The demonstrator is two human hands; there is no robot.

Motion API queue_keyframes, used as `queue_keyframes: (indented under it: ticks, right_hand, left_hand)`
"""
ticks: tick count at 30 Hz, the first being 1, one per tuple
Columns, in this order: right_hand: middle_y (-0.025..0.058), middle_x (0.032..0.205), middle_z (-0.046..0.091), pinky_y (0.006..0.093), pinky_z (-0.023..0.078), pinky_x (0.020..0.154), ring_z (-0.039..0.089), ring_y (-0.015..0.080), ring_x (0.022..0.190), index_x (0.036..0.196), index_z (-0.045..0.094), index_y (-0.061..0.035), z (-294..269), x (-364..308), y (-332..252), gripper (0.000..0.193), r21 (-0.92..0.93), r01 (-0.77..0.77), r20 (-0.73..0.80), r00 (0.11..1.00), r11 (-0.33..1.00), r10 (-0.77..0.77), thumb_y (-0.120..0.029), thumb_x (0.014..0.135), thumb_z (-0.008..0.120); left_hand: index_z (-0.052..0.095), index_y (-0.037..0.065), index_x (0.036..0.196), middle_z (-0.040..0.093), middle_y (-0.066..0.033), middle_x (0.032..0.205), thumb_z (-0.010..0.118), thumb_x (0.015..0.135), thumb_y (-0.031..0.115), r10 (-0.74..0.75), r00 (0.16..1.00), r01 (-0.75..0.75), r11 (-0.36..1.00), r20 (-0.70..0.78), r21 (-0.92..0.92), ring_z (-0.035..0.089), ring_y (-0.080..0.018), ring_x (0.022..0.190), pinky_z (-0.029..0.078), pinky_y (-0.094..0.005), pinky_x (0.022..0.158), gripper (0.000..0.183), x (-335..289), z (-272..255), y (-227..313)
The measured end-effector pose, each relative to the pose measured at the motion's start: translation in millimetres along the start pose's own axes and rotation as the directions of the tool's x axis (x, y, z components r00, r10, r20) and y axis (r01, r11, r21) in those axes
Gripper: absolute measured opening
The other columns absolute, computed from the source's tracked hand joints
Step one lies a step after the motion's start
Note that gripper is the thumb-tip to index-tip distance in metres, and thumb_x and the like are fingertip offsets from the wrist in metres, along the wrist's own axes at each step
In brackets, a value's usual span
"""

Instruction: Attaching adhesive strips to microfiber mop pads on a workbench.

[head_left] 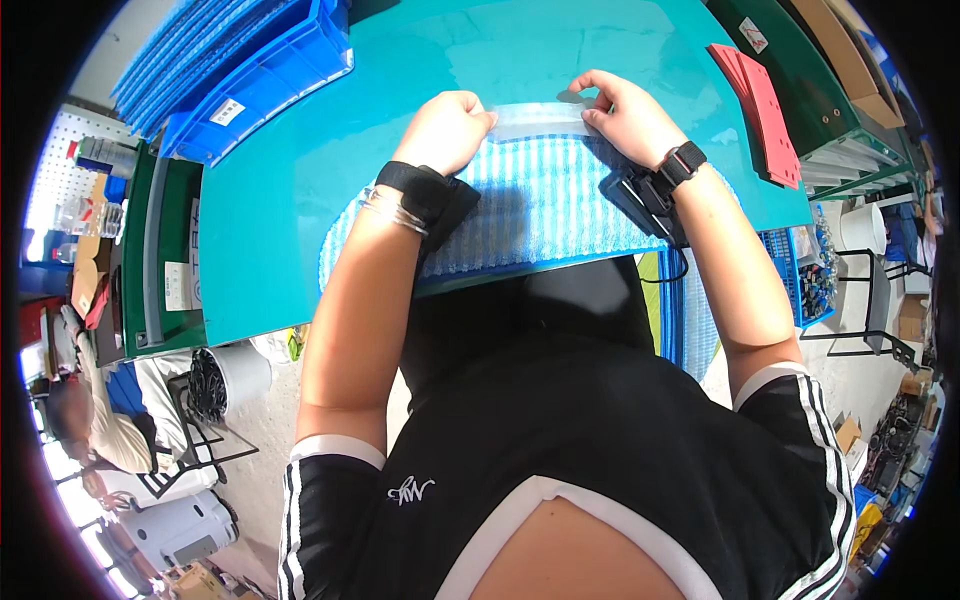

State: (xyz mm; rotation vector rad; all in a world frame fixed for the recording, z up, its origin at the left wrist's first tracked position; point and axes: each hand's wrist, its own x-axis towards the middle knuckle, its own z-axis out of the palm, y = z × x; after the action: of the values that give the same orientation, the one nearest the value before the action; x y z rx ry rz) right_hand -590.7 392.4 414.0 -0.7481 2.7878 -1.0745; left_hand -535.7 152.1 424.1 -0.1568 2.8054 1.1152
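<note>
Here, a long, whitish, see-through strip (540, 118) lies between the left hand (446, 130) and right hand (632, 122), pinched by both.

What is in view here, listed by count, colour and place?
table: one, teal, spanning the upper middle
cloth: one, blue-and-white striped, on the table's near side
strip: one, translucent whitish, at the cloth's far edge
bin: one, blue, table's far left
pads: stacked, count unclear, blue, by the bin
plates: several overlapping, red, table's right side
bucket: one, white, floor at left
co-worker: one, pale top, left background
background clutter: too small to count
wrist straps: two, black, both wrists
left hand: one, bare, pinching the strip's left end
right hand: one, bare, pinching its right end
</note>
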Motion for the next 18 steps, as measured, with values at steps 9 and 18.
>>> queue_keyframes:
  ticks: [9, 18]
  right_hand:
    - [0.0033, 0.071, 0.057, 0.0316, 0.049, 0.067, 0.058, 0.0164, 0.069, 0.119, 0.061, -0.0117, 9, -8, -5, 0.033, -0.068, 0.001, 0.067, 0.998, 0.998, 0.003, -0.006, 0.086, 0.063]
    - [0.0121, 0.093, 0.070, 0.0391, 0.054, 0.079, 0.068, 0.0275, 0.089, 0.120, 0.061, -0.0123, 7, -9, -12, 0.032, -0.191, 0.004, 0.088, 0.996, 0.982, 0.013, -0.012, 0.088, 0.060]
  left_hand:
    - [0.061, 0.002, 0.077, 0.060, -0.0125, 0.067, 0.062, 0.089, 0.027, 0.065, 0.992, -0.039, 0.972, -0.106, 0.231, 0.060, -0.0252, 0.067, 0.048, -0.0392, 0.066, 0.028, -15, 8, -2]
    - [0.064, 0.004, 0.086, 0.066, -0.0178, 0.085, 0.058, 0.088, 0.027, 0.058, 0.989, -0.009, 0.940, -0.135, 0.340, 0.064, -0.0356, 0.084, 0.050, -0.0444, 0.077, 0.024, -20, 13, 6]
